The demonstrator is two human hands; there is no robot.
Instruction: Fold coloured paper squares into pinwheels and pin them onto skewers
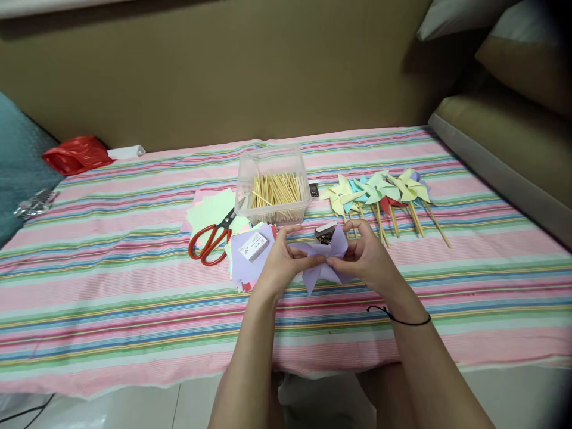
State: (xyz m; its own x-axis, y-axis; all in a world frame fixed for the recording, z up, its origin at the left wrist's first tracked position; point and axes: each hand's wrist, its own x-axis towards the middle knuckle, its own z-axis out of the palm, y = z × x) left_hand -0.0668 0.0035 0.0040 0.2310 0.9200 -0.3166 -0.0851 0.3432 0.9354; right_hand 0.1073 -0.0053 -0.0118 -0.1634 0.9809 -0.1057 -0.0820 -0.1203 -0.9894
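A purple paper pinwheel is held between my two hands above the striped cloth. My left hand pinches it near its centre from the left, the thumb pressed on the folds. From the right, my right hand grips the same paper, thumb also at the centre. No stick shows on this pinwheel. Just behind it lies a small open box with dark little pieces inside. A small white box rests on a stack of coloured paper squares left of my left hand.
Red-handled scissors lie on paper sheets at the left. A clear plastic box of wooden sticks stands behind my hands. Several finished pinwheels lie at the right. A red plastic bag is far left, cushions far right.
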